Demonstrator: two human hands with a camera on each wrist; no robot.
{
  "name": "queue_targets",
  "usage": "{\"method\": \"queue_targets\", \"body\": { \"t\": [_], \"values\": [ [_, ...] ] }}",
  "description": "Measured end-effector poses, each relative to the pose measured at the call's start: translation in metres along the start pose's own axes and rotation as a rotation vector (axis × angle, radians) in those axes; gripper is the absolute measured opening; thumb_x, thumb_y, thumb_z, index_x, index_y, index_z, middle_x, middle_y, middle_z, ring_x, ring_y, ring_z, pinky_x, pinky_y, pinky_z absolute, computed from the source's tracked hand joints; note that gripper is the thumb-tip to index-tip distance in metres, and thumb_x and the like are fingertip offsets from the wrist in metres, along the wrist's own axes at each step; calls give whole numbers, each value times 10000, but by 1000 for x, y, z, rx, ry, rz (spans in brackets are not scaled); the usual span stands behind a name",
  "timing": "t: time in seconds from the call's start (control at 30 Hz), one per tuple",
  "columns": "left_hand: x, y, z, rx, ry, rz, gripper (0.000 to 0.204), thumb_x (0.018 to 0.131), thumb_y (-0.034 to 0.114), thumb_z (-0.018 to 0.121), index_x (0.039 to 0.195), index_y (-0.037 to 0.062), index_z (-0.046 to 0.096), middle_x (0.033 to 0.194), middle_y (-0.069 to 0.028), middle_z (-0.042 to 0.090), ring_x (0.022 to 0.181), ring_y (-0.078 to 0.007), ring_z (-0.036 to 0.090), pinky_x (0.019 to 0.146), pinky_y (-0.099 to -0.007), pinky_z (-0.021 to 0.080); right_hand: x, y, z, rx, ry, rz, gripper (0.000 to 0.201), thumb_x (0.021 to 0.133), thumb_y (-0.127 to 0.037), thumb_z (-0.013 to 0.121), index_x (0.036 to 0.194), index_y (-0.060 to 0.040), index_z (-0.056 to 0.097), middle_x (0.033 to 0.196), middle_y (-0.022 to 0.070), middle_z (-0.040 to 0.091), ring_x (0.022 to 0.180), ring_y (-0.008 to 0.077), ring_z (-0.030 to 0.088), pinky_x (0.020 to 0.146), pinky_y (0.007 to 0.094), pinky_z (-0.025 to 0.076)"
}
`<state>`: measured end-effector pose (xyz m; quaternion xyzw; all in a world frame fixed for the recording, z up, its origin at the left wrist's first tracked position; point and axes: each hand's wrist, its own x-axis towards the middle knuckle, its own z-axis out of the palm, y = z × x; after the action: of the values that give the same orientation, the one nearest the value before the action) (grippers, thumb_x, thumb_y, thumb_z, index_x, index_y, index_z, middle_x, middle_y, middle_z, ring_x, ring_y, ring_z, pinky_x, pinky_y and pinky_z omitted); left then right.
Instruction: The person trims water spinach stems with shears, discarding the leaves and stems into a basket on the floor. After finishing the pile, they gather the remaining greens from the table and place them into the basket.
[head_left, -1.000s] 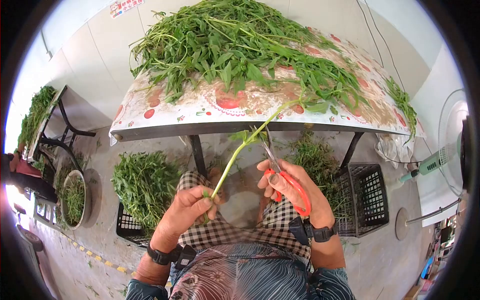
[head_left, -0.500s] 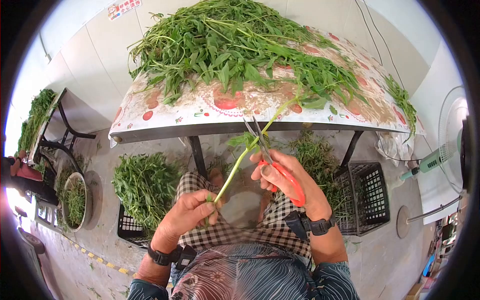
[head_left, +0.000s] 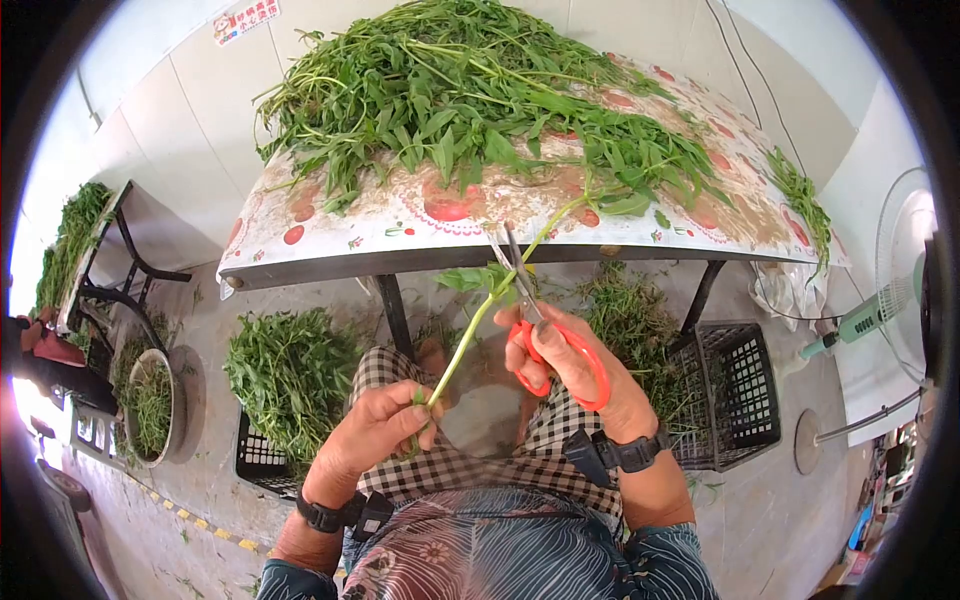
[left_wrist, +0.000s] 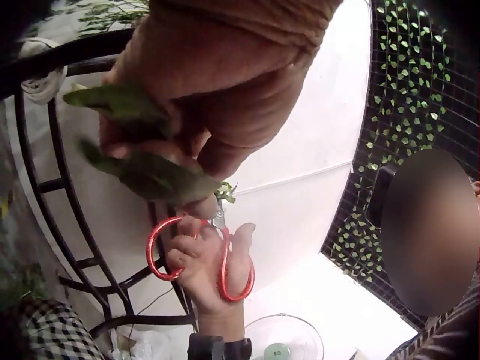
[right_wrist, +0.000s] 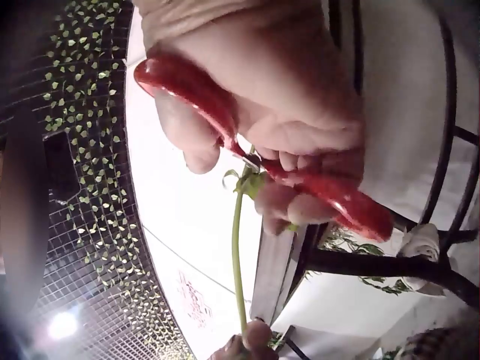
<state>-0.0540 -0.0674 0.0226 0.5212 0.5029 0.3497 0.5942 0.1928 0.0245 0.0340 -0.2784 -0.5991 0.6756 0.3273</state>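
Note:
In the head view my left hand [head_left: 385, 430] pinches the lower end of a pale green leafy stem [head_left: 462, 350], which slants up to the table edge. Small leaves [left_wrist: 161, 176] stick out past those fingers in the left wrist view. My right hand [head_left: 590, 375] grips red-handled scissors [head_left: 603, 372], with thumb and fingers through the loops. The parted metal blades [head_left: 522, 272] cross the stem by a leafy joint [head_left: 490, 280]. In the right wrist view the stem [right_wrist: 237, 262] runs from the scissor pivot down to the left fingertips [right_wrist: 259, 334].
A big heap of leafy stems [head_left: 430, 100] covers much of the table [head_left: 300, 245]. Below, a crate of greens [head_left: 290, 375] stands left and a black crate [head_left: 735, 400] right. A fan [head_left: 880, 310] stands at the far right. Another person [head_left: 55, 350] is at the far left.
My right hand has shifted left, bringing the scissors from beside the stem to across it, and the blades have parted. The left hand keeps its pinch on the stem, almost in place.

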Motion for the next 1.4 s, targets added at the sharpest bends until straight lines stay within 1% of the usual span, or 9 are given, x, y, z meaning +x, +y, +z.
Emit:
{"method": "queue_targets", "body": {
  "t": [0.2,0.33,0.4,0.5,0.77,0.87,1.03,1.17,1.4],
  "values": [
    [-1,13,-6,-116,152,107,168,888,204,527,881,43,575,617,3,559,515,-69,482,453,-190,361,-6,-6,-1,4,81,-37,497,929,-447,442,1139,2,485,789,65,583,554,69,454,509,198,373],
    [27,61,-19,-208,317,505,224,904,255,515,936,40,568,585,18,495,480,-47,435,413,-160,322,-9,-12,-5,-61,103,9,439,939,-382,451,1147,4,479,795,63,591,555,73,459,511,199,379],
    [53,104,-4,158,496,679,185,890,191,499,927,32,587,597,43,445,518,-35,397,444,-182,290,-7,-15,-11,-76,94,38,416,943,-356,443,1150,3,479,797,63,592,563,77,464,521,202,384],
    [105,159,17,464,282,644,190,840,174,526,839,-5,592,586,-22,478,532,-87,434,490,-258,360,-2,-16,-18,15,86,115,413,952,-352,407,1151,-1,490,789,58,593,577,81,473,531,206,389],
    [203,148,60,1065,90,610,300,768,291,614,863,8,589,686,-167,594,626,-344,556,633,-426,435,-18,-7,-30,69,146,315,418,959,-345,367,1134,-4,535,737,8,577,590,71,482,517,188,370],
    [201,152,56,1089,70,604,262,765,256,620,801,4,560,622,-146,568,601,-282,570,591,-404,443,-28,1,-37,126,122,402,366,943,-315,404,1089,-15,556,794,7,590,609,60,508,563,196,413],
    [192,146,15,278,113,559,150,864,196,553,855,50,519,622,-43,507,510,-139,478,451,-309,391,-48,-6,-61,315,-9,478,371,921,-310,453,1077,9,560,823,38,590,702,66,547,673,200,462],
    [162,144,-16,-418,242,526,107,920,195,510,908,91,491,640,29,436,459,-73,336,410,-232,306,-67,-38,-69,-137,154,-58,464,772,-271,664,1095,31,520,763,31,556,633,51,509,538,168,391],
    [155,116,-42,-682,382,528,127,902,203,548,840,121,473,619,41,397,452,-57,291,421,-230,266,-12,-116,-86,-718,575,-236,271,769,-69,628,1027,-32,554,653,-17,507,565,54,460,501,200,374]
  ]
}}
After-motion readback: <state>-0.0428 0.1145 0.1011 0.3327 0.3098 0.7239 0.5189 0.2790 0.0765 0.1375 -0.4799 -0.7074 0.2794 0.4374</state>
